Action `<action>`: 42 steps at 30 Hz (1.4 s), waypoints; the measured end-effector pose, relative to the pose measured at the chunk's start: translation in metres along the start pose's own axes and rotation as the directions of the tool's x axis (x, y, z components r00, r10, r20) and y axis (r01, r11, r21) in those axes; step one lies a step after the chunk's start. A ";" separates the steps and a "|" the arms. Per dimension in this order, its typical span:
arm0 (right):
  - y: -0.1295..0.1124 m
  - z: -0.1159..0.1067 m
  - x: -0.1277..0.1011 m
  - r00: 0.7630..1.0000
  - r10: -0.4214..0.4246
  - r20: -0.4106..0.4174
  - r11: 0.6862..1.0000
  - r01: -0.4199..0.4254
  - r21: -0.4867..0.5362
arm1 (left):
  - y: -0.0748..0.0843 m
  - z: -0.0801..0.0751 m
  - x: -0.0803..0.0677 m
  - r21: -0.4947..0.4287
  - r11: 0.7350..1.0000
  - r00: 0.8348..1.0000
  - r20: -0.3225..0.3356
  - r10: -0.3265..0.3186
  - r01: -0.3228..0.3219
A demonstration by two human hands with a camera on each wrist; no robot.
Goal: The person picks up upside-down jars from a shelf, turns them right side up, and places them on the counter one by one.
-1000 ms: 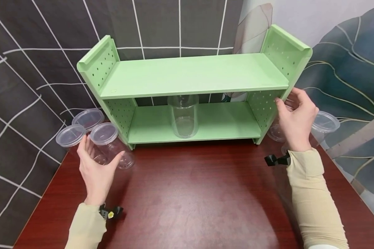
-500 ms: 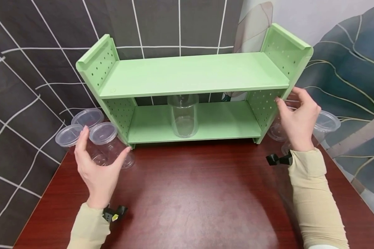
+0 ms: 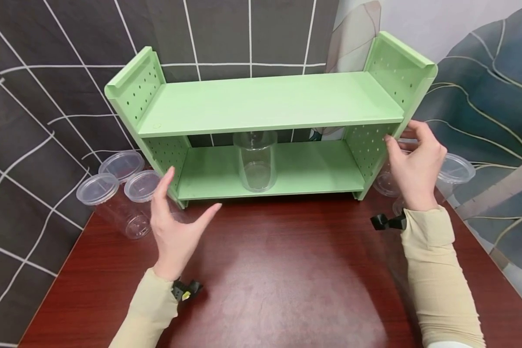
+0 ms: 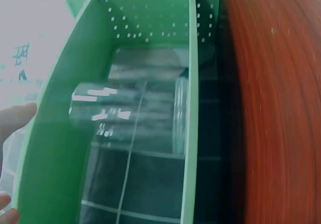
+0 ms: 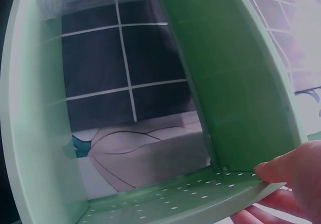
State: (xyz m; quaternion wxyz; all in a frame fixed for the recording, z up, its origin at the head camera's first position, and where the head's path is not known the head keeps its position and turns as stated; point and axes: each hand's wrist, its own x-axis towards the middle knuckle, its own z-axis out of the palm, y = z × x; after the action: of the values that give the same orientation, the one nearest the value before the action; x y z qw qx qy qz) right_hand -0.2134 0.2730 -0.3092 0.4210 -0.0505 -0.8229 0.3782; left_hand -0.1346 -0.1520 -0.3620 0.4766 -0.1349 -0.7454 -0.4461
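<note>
A light green two-tier shelf rack (image 3: 265, 104) stands on the table. My right hand (image 3: 417, 166) grips its right side panel, thumb at the front edge and fingers on the outer side; the right wrist view shows this thumb (image 5: 278, 170) on the panel. A clear plastic jar (image 3: 257, 164) stands on the lower shelf, near the middle. My left hand (image 3: 174, 237) hovers in front of the rack's left end, thumb and fingers spread, holding nothing. It partly covers one lidded clear jar (image 3: 141, 185) of the three at the left.
Beside that jar stand another lidded jar (image 3: 97, 188) and one behind it (image 3: 122, 165). Past the right panel are more clear jars (image 3: 456, 169), partly hidden by the right hand. The table (image 3: 278, 270) is dark red wood; a dark tile-patterned wall (image 3: 226, 34) is close behind.
My left hand has moved right, away from the left jars, with its fingers spread. My right hand keeps its grip on the rack, and the jars stay in place.
</note>
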 end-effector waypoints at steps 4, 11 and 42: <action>-0.001 -0.001 0.001 1.000 -0.011 0.001 1.000 0.011 0.001 | -0.018 0.019 -0.007 -0.002 0.998 0.994 0.090 -0.066 0.066; -0.002 0.001 0.001 1.000 -0.016 0.021 1.000 0.017 -0.008 | -0.025 0.051 -0.013 -0.040 0.980 0.961 0.204 -0.185 0.197; 0.000 -0.002 -0.001 0.999 0.010 0.031 1.000 -0.010 -0.023 | -0.034 0.129 -0.003 0.092 0.843 0.767 0.372 -0.523 0.530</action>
State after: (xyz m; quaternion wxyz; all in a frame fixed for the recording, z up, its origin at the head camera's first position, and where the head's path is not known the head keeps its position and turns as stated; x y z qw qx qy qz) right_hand -0.2112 0.2735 -0.3091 0.4056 -0.0536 -0.8334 0.3716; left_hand -0.2304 -0.0684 -0.4018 0.1763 -0.0095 -0.8272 -0.5335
